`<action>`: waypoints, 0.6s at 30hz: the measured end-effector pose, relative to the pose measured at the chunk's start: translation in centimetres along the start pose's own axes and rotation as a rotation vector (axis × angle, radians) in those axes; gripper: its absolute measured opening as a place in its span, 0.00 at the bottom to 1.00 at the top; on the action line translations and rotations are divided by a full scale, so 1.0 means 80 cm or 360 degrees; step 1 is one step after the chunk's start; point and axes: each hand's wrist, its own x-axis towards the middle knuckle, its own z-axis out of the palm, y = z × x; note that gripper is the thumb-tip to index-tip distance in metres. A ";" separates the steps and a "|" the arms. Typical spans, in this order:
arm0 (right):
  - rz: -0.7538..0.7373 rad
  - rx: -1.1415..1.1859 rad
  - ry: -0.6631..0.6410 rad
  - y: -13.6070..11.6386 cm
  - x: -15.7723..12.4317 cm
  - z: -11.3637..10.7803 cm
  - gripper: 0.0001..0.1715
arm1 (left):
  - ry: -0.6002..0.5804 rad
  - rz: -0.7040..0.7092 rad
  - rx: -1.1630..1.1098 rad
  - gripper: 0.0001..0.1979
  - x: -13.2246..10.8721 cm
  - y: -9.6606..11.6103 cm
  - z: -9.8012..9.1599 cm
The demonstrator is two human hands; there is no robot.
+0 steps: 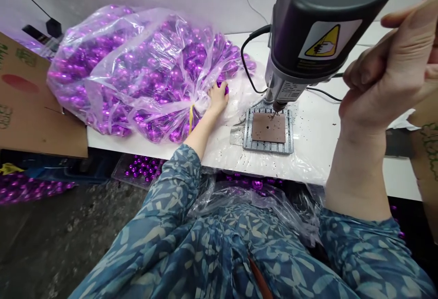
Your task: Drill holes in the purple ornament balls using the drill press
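My left hand [218, 98] reaches to the mouth of a clear plastic bag [137, 61] full of shiny purple balls. Its fingers are curled round a purple ball [226, 90], which shows partly between them. On the right, my right hand [393, 66] is closed beside the head of a small bench drill press [318, 29]. A short piece of the drill press handle [337, 75] runs into that fist; the rest is hidden. Under the drill chuck [278, 106], a brown block [268, 128] with a small hole lies on the slotted metal base [248, 146].
Dark shavings are scattered on the white table [308, 153] around the base. A black cable [243, 57] loops beside the drill. Cardboard boxes [41, 102] stand at both sides. Below the table edge are a tray [119, 173] of purple balls and a plastic bag [232, 198] at my lap.
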 end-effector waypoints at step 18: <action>-0.0067 -0.0230 -0.0036 -0.004 -0.004 0.001 0.28 | -0.0765 -0.0141 -0.1241 0.32 -0.125 0.056 0.030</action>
